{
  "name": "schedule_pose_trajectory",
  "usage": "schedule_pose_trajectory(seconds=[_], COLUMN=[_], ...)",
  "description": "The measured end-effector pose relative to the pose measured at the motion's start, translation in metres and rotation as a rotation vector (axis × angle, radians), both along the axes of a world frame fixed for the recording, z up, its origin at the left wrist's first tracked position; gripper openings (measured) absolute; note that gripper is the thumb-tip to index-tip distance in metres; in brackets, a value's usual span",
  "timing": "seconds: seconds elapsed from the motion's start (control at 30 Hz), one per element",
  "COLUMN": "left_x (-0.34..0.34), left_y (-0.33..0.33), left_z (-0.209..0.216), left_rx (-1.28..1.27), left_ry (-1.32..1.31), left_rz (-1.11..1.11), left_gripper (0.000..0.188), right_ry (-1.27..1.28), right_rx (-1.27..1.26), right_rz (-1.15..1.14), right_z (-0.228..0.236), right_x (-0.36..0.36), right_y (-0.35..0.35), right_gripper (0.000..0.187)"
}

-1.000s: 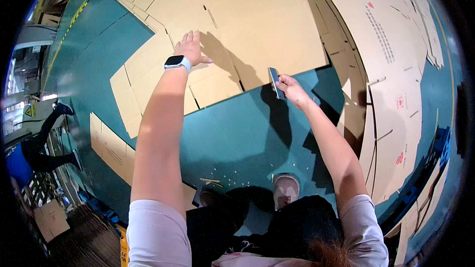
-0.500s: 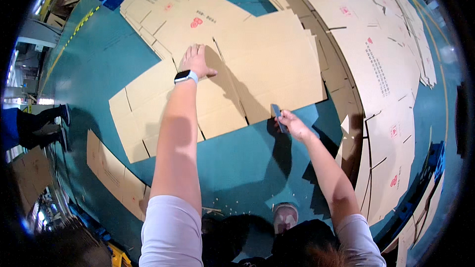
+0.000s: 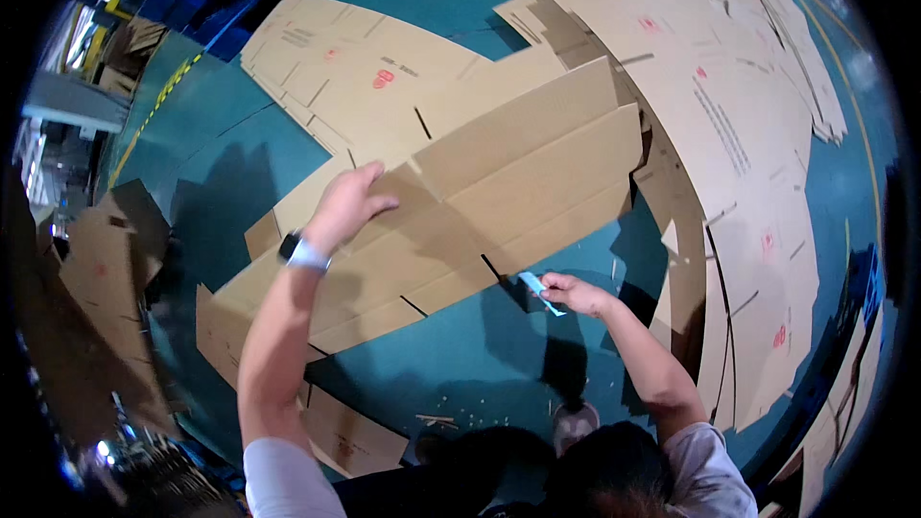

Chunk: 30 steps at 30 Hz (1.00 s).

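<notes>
In the head view, the left hand [image 3: 347,206], thumb spread from fingers, is touching the sheet's [image 3: 537,173] upper edge — whether gripping, I cannot tell. The right hand [image 3: 578,295] is pinching a blue tool [image 3: 532,284] near its lower edge. The sheet is lying partly over other cardboard [image 3: 350,62].

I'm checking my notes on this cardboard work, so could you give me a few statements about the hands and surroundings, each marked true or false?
1. The right hand holds a flat light-blue tool. True.
2. The left wrist is bare. False: a watch with a pale band is on it.
3. The left hand is at the far edge of a cardboard sheet. True.
4. The tool touches the left hand. False: the two are well apart.
5. The floor is bright red. False: the floor is green.
6. The cardboard pile on the right bears red marks. True.
</notes>
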<state>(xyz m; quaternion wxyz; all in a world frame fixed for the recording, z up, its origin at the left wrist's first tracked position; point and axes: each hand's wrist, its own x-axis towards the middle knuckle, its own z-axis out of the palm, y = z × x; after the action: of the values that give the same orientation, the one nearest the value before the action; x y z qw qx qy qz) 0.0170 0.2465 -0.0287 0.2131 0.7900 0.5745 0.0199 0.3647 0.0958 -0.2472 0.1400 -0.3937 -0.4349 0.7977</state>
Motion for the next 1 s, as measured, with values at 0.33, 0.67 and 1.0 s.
schedule_pose_trajectory(seconds=[0.33, 0.67, 1.0], left_x=[0.072, 0.125, 0.078], left_y=[-0.146, -0.166, -0.216], left_z=[0.113, 0.162, 0.136], left_rx=[-0.012, 0.060, -0.093], left_ry=[0.094, 0.064, 0.136], left_rz=[-0.346, -0.534, -0.370], left_gripper=[0.014, 0.013, 0.008], right_ry=[-0.099, -0.225, 0.047], right_rx=[0.406, 0.415, 0.504], right_rz=[0.183, -0.073, -0.281], right_z=[0.159, 0.228, 0.246], right_x=[0.071, 0.151, 0.138], right_y=[-0.049, -0.080, -0.073], right_gripper=[0.016, 0.010, 0.016])
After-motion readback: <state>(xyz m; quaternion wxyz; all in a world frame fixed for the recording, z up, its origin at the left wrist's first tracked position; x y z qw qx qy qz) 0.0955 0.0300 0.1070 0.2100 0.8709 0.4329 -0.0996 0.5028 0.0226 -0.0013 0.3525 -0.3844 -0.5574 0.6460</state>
